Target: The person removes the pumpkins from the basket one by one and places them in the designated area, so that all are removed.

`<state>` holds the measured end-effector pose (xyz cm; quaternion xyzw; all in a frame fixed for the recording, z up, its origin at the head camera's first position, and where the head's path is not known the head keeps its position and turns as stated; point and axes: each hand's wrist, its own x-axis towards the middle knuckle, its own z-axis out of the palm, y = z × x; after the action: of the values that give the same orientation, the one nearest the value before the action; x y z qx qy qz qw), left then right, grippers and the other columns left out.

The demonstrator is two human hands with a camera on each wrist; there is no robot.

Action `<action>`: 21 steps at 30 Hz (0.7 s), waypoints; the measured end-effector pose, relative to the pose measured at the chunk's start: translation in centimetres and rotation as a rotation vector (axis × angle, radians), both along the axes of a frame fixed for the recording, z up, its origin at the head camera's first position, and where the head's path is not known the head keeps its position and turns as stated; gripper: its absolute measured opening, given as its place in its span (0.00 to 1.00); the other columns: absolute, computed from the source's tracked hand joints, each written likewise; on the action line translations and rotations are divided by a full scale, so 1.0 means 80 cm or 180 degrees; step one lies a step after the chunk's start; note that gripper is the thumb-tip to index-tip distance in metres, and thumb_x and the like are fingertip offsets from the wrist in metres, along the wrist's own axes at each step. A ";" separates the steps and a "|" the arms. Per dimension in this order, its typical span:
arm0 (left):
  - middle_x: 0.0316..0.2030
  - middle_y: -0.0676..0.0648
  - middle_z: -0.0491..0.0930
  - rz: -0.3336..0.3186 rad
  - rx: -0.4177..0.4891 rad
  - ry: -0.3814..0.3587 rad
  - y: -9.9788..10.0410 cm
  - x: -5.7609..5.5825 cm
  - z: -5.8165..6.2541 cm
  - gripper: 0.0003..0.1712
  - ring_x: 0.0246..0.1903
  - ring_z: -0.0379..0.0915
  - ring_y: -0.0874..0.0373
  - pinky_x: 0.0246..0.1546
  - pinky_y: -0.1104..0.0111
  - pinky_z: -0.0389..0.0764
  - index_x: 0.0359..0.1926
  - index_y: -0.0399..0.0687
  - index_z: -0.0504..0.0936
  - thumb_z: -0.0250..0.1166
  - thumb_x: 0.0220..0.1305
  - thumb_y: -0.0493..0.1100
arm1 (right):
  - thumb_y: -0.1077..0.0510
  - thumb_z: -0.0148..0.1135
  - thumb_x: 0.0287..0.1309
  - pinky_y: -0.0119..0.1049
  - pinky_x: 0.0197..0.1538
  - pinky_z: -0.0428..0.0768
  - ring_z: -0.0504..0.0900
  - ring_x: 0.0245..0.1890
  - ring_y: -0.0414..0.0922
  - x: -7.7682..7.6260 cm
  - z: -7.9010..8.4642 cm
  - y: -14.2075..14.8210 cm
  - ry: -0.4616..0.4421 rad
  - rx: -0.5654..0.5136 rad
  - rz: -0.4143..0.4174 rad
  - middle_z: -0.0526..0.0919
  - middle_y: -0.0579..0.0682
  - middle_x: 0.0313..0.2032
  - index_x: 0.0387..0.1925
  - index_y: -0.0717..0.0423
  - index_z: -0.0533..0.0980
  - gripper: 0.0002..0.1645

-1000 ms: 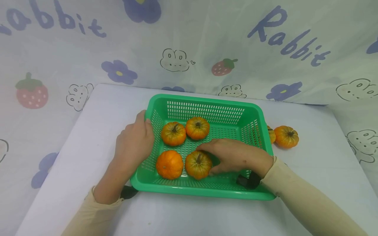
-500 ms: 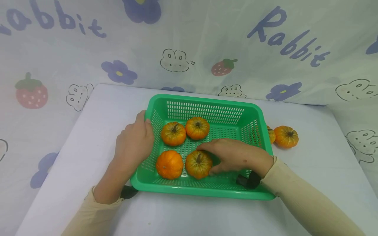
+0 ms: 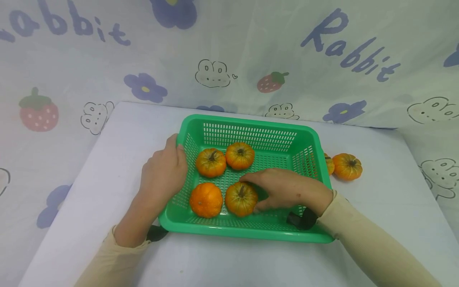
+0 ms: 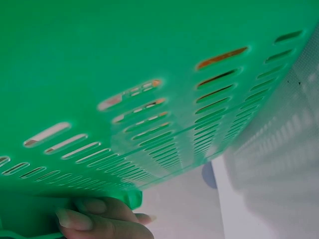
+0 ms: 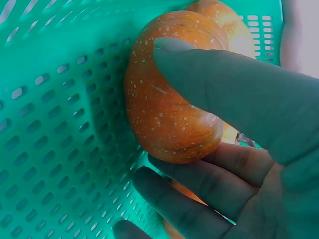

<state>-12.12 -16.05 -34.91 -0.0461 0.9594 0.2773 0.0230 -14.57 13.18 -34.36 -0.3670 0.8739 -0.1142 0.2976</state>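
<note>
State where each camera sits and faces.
Head: on the head, facing forward and down at the basket; left hand and right hand show.
Left wrist: on that wrist, facing the basket's outside; left fingers show.
Right wrist: on that wrist, facing into the basket at a pumpkin; thumb and fingers show.
Head and right wrist share that pumpkin.

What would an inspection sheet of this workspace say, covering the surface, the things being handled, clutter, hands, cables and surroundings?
Surface: white table.
Job's things: green basket holding four pumpkins; two more pumpkins outside its right end, one partly hidden by it.
Clutter: nothing seen.
Hands: left hand grips the basket's left side; right hand, reaching inside, holds the near-right pumpkin between thumb and fingers.
Cables: nothing seen; a dark item shows by the right wrist, details unclear.
Surroundings: pale backdrop printed with rabbits, strawberries, purple flowers and "Rabbit".
</note>
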 end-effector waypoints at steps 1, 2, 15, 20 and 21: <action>0.45 0.26 0.81 0.0000 0.0002 0.0000 0.000 0.000 0.000 0.34 0.39 0.82 0.32 0.36 0.38 0.81 0.80 0.36 0.55 0.34 0.84 0.52 | 0.46 0.80 0.56 0.50 0.67 0.74 0.79 0.63 0.47 0.000 0.000 0.000 0.0000 -0.0003 0.0000 0.79 0.45 0.67 0.74 0.48 0.71 0.46; 0.45 0.26 0.81 0.0001 0.0001 -0.0001 0.000 0.000 0.000 0.34 0.38 0.82 0.32 0.36 0.38 0.81 0.80 0.36 0.55 0.34 0.84 0.52 | 0.46 0.80 0.56 0.50 0.67 0.74 0.79 0.63 0.47 0.000 0.000 0.000 -0.0003 -0.0005 -0.0004 0.79 0.45 0.67 0.73 0.48 0.71 0.46; 0.45 0.27 0.81 -0.0012 0.0012 0.0017 0.000 0.000 -0.001 0.34 0.38 0.82 0.32 0.35 0.38 0.81 0.79 0.35 0.56 0.34 0.84 0.52 | 0.45 0.79 0.57 0.49 0.66 0.75 0.78 0.63 0.46 -0.001 0.001 0.001 -0.0105 -0.0067 -0.0109 0.79 0.46 0.66 0.74 0.49 0.70 0.47; 0.47 0.26 0.81 -0.0003 0.0014 0.0014 0.000 0.000 -0.001 0.35 0.39 0.82 0.32 0.36 0.37 0.81 0.80 0.35 0.55 0.34 0.84 0.52 | 0.46 0.79 0.58 0.49 0.67 0.74 0.78 0.63 0.47 -0.001 0.002 0.002 -0.0084 -0.0140 -0.0121 0.78 0.47 0.66 0.75 0.51 0.69 0.47; 0.46 0.26 0.81 -0.0003 0.0014 0.0012 0.000 0.000 -0.001 0.35 0.39 0.82 0.32 0.36 0.38 0.81 0.80 0.35 0.55 0.34 0.84 0.52 | 0.46 0.79 0.58 0.49 0.67 0.74 0.78 0.63 0.47 -0.001 0.003 0.002 -0.0080 -0.0150 -0.0123 0.78 0.48 0.67 0.75 0.51 0.69 0.47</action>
<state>-12.14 -16.07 -34.97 -0.0451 0.9588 0.2796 0.0215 -14.68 13.33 -34.13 -0.3554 0.8741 -0.1450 0.2976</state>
